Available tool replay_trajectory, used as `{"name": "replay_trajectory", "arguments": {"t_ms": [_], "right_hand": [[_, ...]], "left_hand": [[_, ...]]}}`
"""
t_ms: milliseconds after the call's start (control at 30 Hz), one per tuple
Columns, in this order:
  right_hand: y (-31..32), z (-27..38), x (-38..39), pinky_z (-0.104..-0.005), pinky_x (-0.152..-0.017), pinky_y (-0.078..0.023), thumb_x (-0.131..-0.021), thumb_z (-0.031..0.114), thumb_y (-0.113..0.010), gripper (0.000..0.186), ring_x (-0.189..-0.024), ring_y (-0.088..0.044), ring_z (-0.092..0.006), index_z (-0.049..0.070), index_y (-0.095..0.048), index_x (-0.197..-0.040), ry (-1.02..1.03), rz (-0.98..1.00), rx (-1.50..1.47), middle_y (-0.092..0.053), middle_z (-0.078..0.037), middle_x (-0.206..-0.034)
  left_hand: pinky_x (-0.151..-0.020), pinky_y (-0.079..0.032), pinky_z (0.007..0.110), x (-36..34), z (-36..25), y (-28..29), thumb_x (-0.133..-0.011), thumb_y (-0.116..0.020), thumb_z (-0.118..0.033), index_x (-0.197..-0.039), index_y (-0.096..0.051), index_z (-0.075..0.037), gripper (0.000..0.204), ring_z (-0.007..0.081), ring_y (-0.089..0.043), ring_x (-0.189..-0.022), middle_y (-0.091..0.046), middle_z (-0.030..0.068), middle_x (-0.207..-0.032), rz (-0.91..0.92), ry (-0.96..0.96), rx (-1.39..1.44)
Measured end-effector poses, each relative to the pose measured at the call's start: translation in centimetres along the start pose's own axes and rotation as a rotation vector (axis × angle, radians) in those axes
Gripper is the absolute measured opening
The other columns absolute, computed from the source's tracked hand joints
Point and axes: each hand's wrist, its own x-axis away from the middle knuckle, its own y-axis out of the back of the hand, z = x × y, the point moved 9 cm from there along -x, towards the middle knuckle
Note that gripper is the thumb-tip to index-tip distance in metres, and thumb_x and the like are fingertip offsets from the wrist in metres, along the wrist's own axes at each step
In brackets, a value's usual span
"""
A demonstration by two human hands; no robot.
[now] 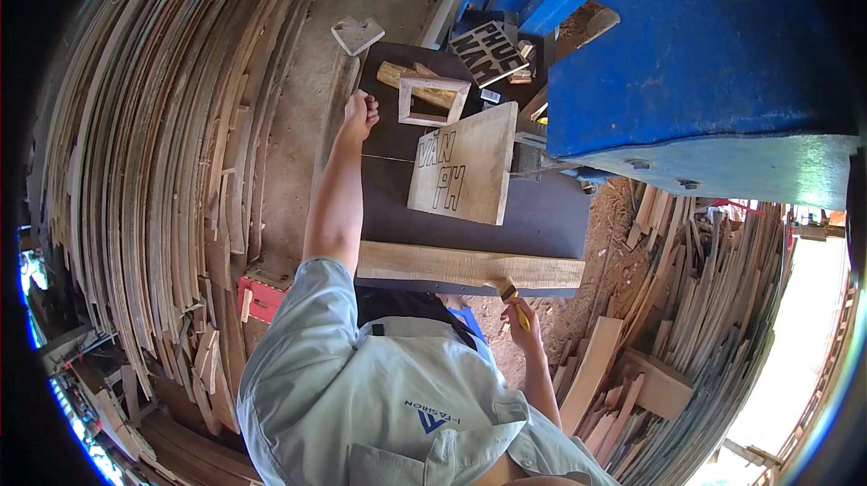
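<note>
My right hand [524, 322] is closed around the yellow handle of a brush [509, 292]. The brush's tip meets the front edge of a long pale wooden plank [452, 265] lying across the near side of the dark table [542, 215]. My left arm stretches far forward. At its end my left hand [363, 113] is a fist over the table's left edge, and whatever it may hold is hidden. To the right of that fist lies a wooden frame [424, 116]. A pale wooden board [479, 165] with outlined lettering stands tilted above the table's middle.
A large blue machine [686, 61] overhangs the table's right side. Behind the frame are wood offcuts [397, 75] and a board with dark letters [488, 52]. Long planks [172, 125] are stacked at left, more timber [695, 305] at right. A red box [262, 298] sits at left.
</note>
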Motion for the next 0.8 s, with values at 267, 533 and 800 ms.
{"name": "replay_trajectory", "arguments": {"t_ms": [267, 533, 800], "right_hand": [[0.5, 0.2, 0.4, -0.0248, -0.064, -0.050, -0.101, 0.012, -0.050, 0.014, -0.073, -0.065, -0.0107, 0.005, -0.060, -0.108, -0.033, -0.033, 0.006, -0.066, -0.005, -0.078], [0.4, 0.3, 0.4, -0.0256, -0.065, -0.051, -0.100, 0.011, -0.051, 0.014, -0.072, -0.065, -0.0113, 0.004, -0.061, -0.107, -0.034, -0.045, -0.011, -0.065, -0.005, -0.078], [0.6, -0.5, 0.1, -0.0276, -0.065, -0.053, -0.100, 0.013, -0.053, 0.014, -0.074, -0.067, -0.0135, 0.004, -0.061, -0.108, -0.043, -0.067, 0.038, -0.067, -0.009, -0.078]], "left_hand": [[-0.035, -0.021, 0.027, -2.6, -0.2, -0.7, -0.099, -0.044, -0.041, -0.068, -0.042, -0.016, 0.041, 0.0106, -0.027, -0.036, -0.037, -0.0021, -0.054, -0.073, 0.047, -0.513], [-0.034, -0.027, 0.029, -5.5, -1.5, 0.4, -0.099, -0.039, -0.025, -0.086, -0.058, -0.009, 0.027, 0.0115, -0.037, -0.038, -0.042, -0.0008, -0.055, -0.011, 0.067, -0.862], [-0.046, -0.036, 0.026, -3.4, -2.2, -3.3, -0.092, -0.039, -0.005, -0.097, -0.058, -0.004, 0.019, 0.0123, -0.046, -0.055, -0.055, 0.0059, -0.078, 0.370, 0.119, -0.161]]}}
